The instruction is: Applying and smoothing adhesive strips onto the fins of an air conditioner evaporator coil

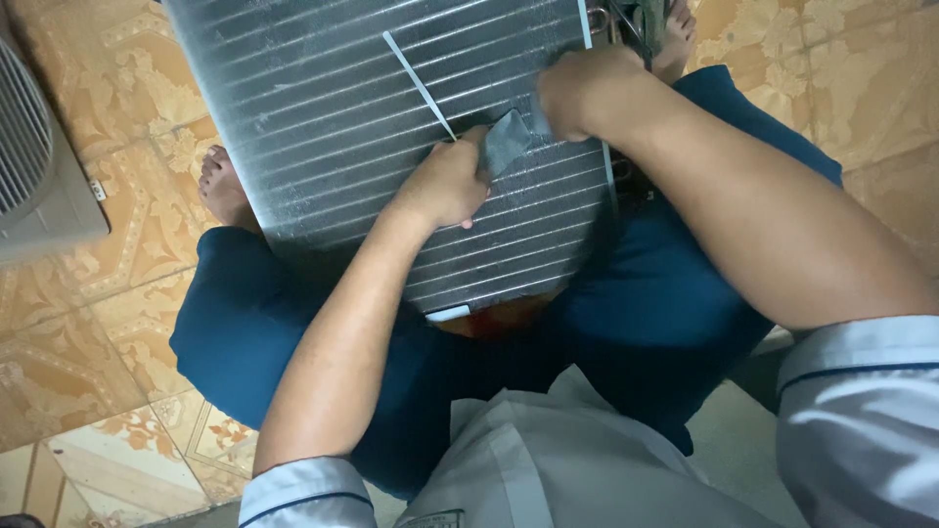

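A large silver finned coil panel with thin horizontal tubes leans across my lap. My left hand rests on its lower right part and pinches one end of a grey strip of tape. My right hand grips the other end of the strip near the panel's right edge. A thin white strip lies slanted over the fins just above my left hand. Copper tubing shows at the panel's top right corner, partly hidden by my right hand.
I sit cross-legged in dark blue trousers on a patterned tan tile floor. My bare feet stick out at the panel's left and top right. A grey louvred housing stands at the left edge.
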